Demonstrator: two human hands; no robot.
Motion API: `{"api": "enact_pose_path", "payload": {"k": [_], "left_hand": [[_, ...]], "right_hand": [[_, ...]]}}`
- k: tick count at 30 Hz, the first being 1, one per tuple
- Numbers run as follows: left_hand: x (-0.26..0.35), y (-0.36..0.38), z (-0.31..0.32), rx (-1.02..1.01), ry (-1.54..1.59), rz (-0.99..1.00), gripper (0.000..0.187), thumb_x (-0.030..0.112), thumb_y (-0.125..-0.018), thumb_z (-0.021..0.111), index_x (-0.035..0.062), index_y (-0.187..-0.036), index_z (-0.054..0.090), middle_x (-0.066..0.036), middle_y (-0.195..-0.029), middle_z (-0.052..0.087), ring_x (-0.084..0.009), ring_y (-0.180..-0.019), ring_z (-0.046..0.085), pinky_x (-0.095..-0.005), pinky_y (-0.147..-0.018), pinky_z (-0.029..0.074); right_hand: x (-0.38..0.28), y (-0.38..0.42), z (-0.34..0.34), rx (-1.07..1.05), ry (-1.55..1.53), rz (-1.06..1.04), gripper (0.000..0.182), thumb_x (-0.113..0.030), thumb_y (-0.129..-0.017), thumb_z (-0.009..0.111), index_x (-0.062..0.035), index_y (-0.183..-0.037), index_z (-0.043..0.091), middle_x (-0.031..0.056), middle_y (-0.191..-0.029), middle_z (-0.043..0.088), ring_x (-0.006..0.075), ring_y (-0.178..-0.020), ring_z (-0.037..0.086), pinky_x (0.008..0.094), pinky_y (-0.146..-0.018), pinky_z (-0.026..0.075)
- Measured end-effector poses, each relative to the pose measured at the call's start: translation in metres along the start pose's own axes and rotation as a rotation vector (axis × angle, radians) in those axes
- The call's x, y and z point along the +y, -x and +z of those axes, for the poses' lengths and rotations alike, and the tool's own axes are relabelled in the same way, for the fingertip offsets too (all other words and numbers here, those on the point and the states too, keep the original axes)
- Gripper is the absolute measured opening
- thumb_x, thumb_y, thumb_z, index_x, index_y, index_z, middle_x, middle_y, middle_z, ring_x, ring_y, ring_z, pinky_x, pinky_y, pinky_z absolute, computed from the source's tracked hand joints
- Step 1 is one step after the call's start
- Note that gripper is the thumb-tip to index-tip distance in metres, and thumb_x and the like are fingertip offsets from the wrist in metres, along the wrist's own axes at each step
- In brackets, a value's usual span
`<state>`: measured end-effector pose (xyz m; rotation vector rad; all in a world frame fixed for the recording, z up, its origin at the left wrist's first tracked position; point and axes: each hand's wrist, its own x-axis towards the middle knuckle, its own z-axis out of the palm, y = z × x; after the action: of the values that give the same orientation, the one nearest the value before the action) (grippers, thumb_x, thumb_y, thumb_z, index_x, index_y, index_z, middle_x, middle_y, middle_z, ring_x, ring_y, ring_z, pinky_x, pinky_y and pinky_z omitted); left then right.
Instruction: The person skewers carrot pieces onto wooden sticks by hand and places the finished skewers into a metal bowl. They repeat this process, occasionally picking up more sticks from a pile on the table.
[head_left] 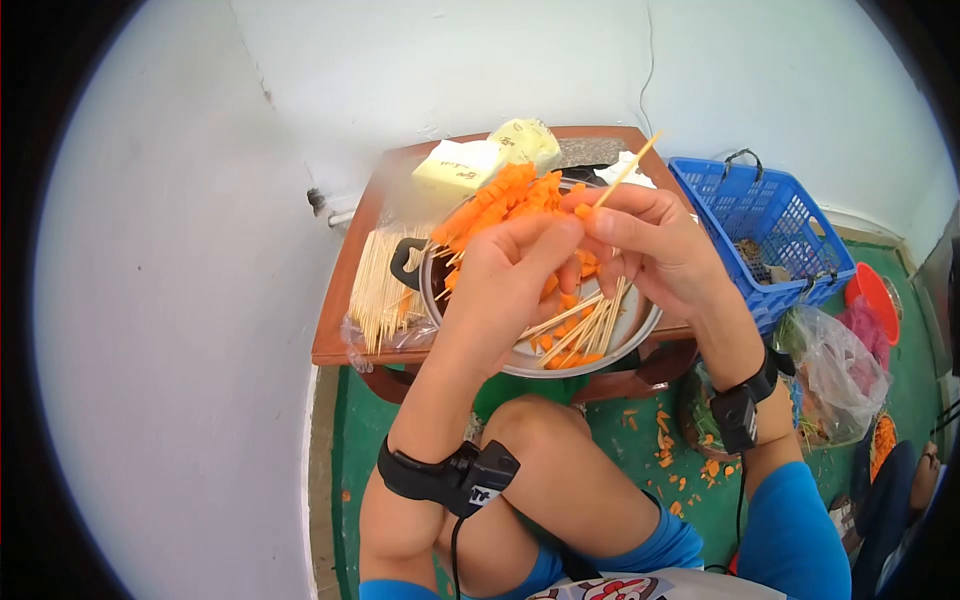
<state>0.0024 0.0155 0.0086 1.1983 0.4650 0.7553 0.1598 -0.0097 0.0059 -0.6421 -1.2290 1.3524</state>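
Over a large metal bowl (640, 335), my two hands meet at the fingertips. My right hand (660, 245) is closed around a bamboo skewer (630, 170), which points up and to the right. At its lower end, a small orange carrot piece (583, 211) shows between the fingertips. My left hand (515, 275) is pinched closed against this piece; its fingertips are partly hidden. Inside the bowl, threaded carrot skewers (490, 208) are heaped at the back left. Loose bare skewers (600, 325) and cut carrot pieces (572, 360) lie nearer me.
A bundle of skewers (378, 290) lies on plastic left of the bowl on the wooden table (335, 335). Yellow packages (455, 165) stand behind. At right are a blue crate (790, 295), a plastic bag (835, 370) and a red basin (872, 305). Carrot scraps (665, 440) litter the green floor.
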Motion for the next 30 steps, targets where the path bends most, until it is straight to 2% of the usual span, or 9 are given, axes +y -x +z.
{"api": "enact_pose_path", "payload": {"k": [2,5,9,10,11,13,17,26,30], "left_hand": [[0.001,-0.002,0.001,0.089,-0.106,0.085,0.025,0.026,-0.085,0.042,0.0024,-0.087,0.050,-0.002,-0.055,0.044,-0.0035,-0.035,0.028,-0.0154,-0.032,0.021],[0.006,0.001,-0.003,0.119,-0.135,-0.043,0.032,0.031,-0.086,0.037,0.0016,-0.092,0.049,-0.001,-0.058,0.041,-0.0040,-0.038,0.028,-0.0161,-0.035,0.024],[0.003,0.003,-0.008,-0.009,-0.092,-0.125,0.031,0.031,-0.087,0.037,0.0024,-0.093,0.048,0.003,-0.057,0.032,-0.0038,-0.042,0.025,-0.0167,-0.036,0.025],[0.002,0.003,-0.011,-0.015,-0.080,-0.035,0.028,0.027,-0.086,0.042,0.0010,-0.094,0.049,0.003,-0.060,0.037,-0.0029,-0.046,0.030,-0.0164,-0.038,0.027],[-0.001,0.002,-0.008,-0.026,-0.083,-0.032,0.028,0.027,-0.086,0.042,0.0010,-0.094,0.049,0.003,-0.060,0.037,-0.0029,-0.046,0.030,-0.0164,-0.038,0.027],[-0.004,0.000,-0.002,0.197,-0.411,0.390,0.023,0.021,-0.082,0.049,-0.0013,-0.090,0.051,0.001,-0.062,0.045,-0.0020,-0.053,0.039,-0.0157,-0.044,0.034],[-0.012,-0.005,-0.004,0.225,-0.591,0.599,0.021,0.015,-0.079,0.054,-0.0025,-0.091,0.051,0.000,-0.067,0.050,-0.0026,-0.060,0.044,-0.0161,-0.049,0.037],[-0.009,-0.004,-0.003,0.095,-0.289,0.288,0.026,0.022,-0.084,0.047,-0.0010,-0.094,0.049,-0.001,-0.060,0.045,-0.0048,-0.048,0.041,-0.0172,-0.043,0.035],[-0.010,-0.007,-0.007,0.086,-0.359,0.320,0.027,0.025,-0.085,0.044,0.0000,-0.094,0.049,0.001,-0.056,0.040,-0.0050,-0.046,0.038,-0.0177,-0.041,0.034]], "right_hand": [[-0.003,0.000,0.008,0.104,0.012,-0.106,0.025,-0.012,-0.076,0.057,0.0035,-0.095,0.055,0.0077,-0.082,0.058,0.0063,-0.061,0.053,0.0173,-0.044,0.047],[-0.008,-0.001,0.003,0.183,0.113,-0.248,0.024,-0.012,-0.076,0.056,0.0035,-0.095,0.056,0.0086,-0.085,0.058,0.0057,-0.059,0.052,0.0168,-0.045,0.046],[-0.012,-0.001,0.000,0.195,0.080,-0.250,0.025,-0.012,-0.076,0.057,0.0033,-0.096,0.055,0.0082,-0.088,0.057,0.0068,-0.060,0.052,0.0159,-0.044,0.045],[-0.014,-0.001,-0.002,0.184,0.120,-0.254,0.026,-0.013,-0.078,0.054,0.0048,-0.097,0.053,0.0034,-0.066,0.051,0.0075,-0.052,0.050,0.0183,-0.044,0.045],[-0.017,0.001,-0.002,0.190,0.125,-0.263,0.026,-0.013,-0.078,0.054,0.0048,-0.097,0.053,0.0034,-0.066,0.051,0.0075,-0.052,0.050,0.0183,-0.044,0.045],[-0.023,0.004,-0.002,0.211,0.221,-0.217,0.026,-0.012,-0.078,0.054,0.0060,-0.095,0.054,0.0055,-0.069,0.053,0.0081,-0.053,0.051,0.0182,-0.045,0.046],[-0.019,0.008,-0.006,0.198,0.136,-0.108,0.025,-0.013,-0.075,0.058,0.0037,-0.094,0.057,0.0103,-0.086,0.058,0.0077,-0.062,0.053,0.0161,-0.043,0.045],[-0.010,0.005,0.006,0.110,0.216,-0.113,0.028,-0.017,-0.078,0.055,0.0016,-0.099,0.055,0.0084,-0.083,0.058,0.0058,-0.056,0.052,0.0154,-0.041,0.043],[-0.007,-0.001,0.003,0.053,0.284,-0.106,0.027,-0.018,-0.079,0.054,-0.0003,-0.100,0.056,0.0075,-0.081,0.059,0.0049,-0.054,0.051,0.0149,-0.041,0.042]]}}
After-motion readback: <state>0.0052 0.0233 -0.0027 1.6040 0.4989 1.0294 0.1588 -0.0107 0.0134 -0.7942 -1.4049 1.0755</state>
